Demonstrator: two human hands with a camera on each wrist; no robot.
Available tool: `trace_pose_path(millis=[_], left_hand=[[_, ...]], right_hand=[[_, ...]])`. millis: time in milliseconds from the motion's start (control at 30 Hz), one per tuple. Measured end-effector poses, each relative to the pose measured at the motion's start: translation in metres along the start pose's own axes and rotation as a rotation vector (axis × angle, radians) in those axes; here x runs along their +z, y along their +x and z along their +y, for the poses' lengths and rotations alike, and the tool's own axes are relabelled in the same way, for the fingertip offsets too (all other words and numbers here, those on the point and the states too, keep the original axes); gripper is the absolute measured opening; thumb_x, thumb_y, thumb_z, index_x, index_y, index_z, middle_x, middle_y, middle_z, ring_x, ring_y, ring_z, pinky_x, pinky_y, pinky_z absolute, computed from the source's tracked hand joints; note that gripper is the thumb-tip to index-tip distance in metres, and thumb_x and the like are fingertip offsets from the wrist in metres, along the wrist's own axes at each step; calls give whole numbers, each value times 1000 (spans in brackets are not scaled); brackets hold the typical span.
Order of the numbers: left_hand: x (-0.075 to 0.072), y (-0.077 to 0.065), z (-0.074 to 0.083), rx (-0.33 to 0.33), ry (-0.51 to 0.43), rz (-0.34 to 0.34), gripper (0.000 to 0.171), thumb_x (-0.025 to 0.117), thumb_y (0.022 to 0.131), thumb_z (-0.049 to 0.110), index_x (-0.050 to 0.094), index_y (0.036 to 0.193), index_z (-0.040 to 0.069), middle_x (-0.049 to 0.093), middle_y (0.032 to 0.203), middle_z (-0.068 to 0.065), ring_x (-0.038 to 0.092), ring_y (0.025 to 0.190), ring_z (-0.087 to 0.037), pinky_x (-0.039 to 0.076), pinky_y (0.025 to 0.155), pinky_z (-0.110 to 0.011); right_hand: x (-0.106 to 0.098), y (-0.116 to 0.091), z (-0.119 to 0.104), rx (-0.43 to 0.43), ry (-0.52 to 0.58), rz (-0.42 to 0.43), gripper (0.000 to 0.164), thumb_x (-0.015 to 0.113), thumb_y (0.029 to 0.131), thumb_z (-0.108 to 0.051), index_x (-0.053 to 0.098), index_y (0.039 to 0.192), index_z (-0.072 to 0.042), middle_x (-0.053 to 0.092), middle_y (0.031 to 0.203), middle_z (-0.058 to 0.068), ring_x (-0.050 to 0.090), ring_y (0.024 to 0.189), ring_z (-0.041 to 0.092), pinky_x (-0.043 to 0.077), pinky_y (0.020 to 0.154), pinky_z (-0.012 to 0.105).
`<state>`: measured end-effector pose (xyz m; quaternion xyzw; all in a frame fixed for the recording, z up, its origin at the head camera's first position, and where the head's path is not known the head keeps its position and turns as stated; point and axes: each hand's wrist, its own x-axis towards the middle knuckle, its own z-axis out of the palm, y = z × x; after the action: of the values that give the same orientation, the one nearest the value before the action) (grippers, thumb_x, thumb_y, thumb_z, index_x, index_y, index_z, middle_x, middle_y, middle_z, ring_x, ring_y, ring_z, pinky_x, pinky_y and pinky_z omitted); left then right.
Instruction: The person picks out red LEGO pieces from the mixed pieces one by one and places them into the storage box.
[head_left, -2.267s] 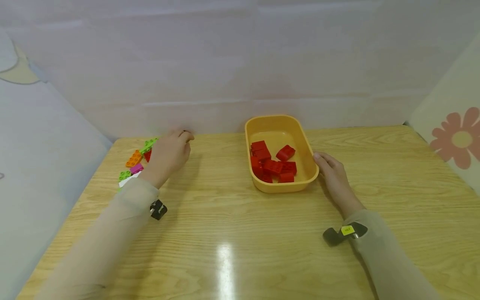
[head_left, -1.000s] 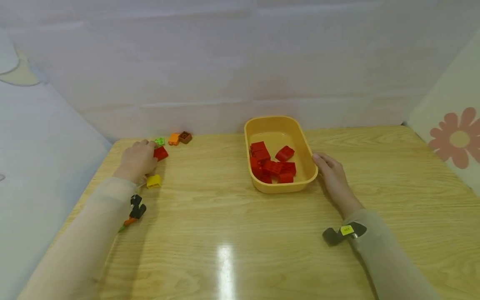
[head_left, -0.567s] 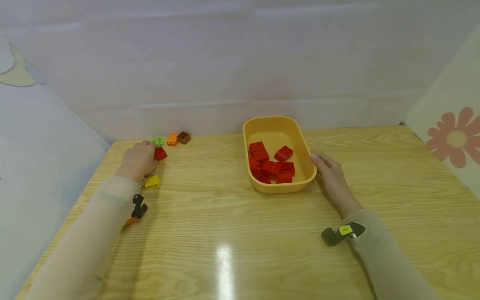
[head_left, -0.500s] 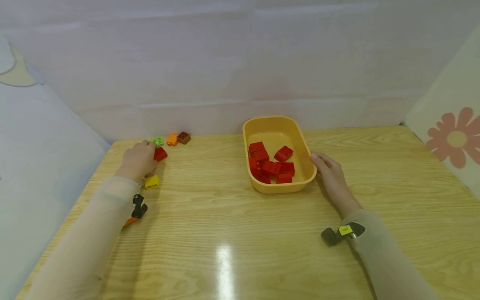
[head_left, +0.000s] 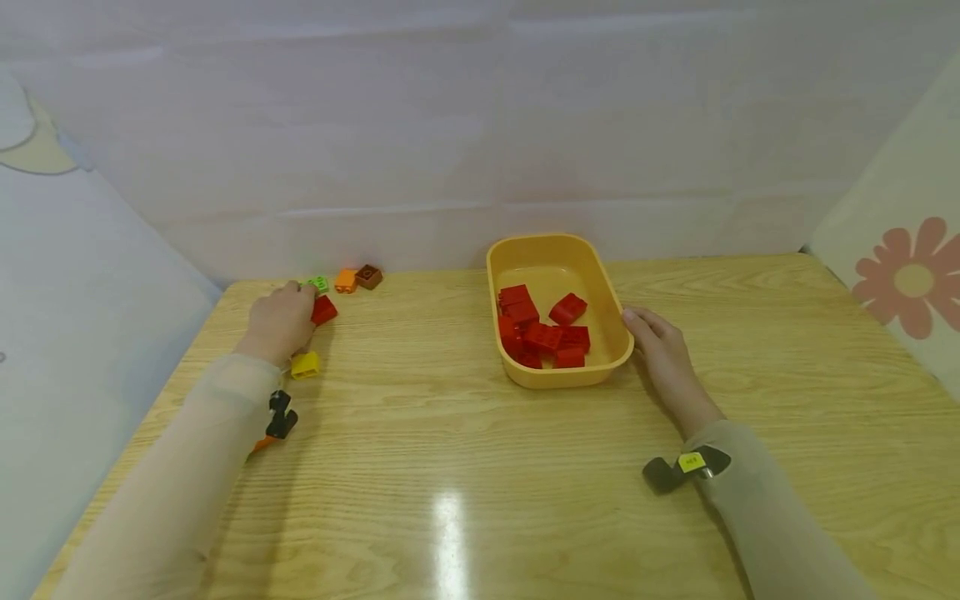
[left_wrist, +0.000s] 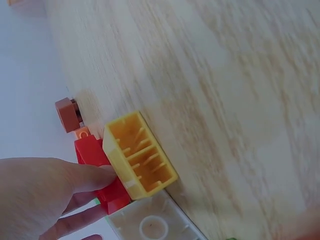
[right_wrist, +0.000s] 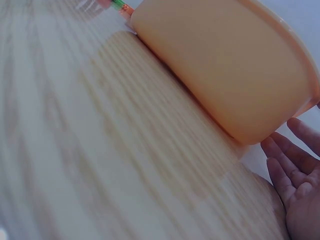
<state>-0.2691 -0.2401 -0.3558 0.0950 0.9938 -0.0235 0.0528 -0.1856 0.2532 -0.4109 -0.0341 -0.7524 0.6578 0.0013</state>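
Note:
At the left of the table, my left hand point(head_left: 277, 321) is among toy building bricks. In the left wrist view its thumb presses one side of a red brick point(left_wrist: 94, 150), with fingers on the far side, so it pinches the brick. A yellow brick point(left_wrist: 140, 155), lying with its hollow side showing, and a white brick point(left_wrist: 152, 222) are close to it. My right hand point(head_left: 666, 358) touches the right side of a yellow plastic bin point(head_left: 551, 377), fingers loosely extended against its wall and thumb at the rim. Inside the bin lie several red bricks point(head_left: 543, 335).
An orange brick point(head_left: 346, 281) and a brown brick point(head_left: 368, 277) lie by the back wall. Beside the left hand sits a light green brick point(head_left: 320, 284). An orange piece point(head_left: 264, 442) shows partly under the left wrist. Other bricks are hidden by the left arm.
My left hand has moved left and down from near the back wall to the red brick, uncovering the orange and brown bricks. For the last second it has stayed nearly still. The right hand keeps its place.

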Motion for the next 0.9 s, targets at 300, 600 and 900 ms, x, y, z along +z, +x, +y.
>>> trace_pose_path(millis=[300, 600, 900], left_hand=[[-2, -5, 4, 49, 34, 97, 48, 66, 90, 4, 50, 133, -8, 50, 114, -29, 60, 90, -42, 53, 73, -55], [-6, -5, 10, 89, -4, 196, 47, 65, 92, 6, 52, 136, -3, 50, 121, -24, 57, 103, -41, 51, 79, -55], [-9, 0, 24, 105, -8, 234, 40, 61, 96, 6, 53, 135, -2, 52, 128, -23, 55, 112, -42, 50, 83, -56]], right_hand=[[1, 0, 0, 3, 40, -6, 69, 50, 101, -50, 44, 145, 3, 43, 146, 14, 50, 121, 15, 46, 92, 14], [0, 1, 1, 8, 34, -10, 70, 49, 101, -51, 43, 145, 3, 41, 149, 13, 48, 123, 16, 45, 94, 15], [-1, 1, 1, 20, 36, -13, 71, 49, 100, -52, 43, 145, 2, 41, 148, 12, 48, 122, 16, 45, 93, 15]])
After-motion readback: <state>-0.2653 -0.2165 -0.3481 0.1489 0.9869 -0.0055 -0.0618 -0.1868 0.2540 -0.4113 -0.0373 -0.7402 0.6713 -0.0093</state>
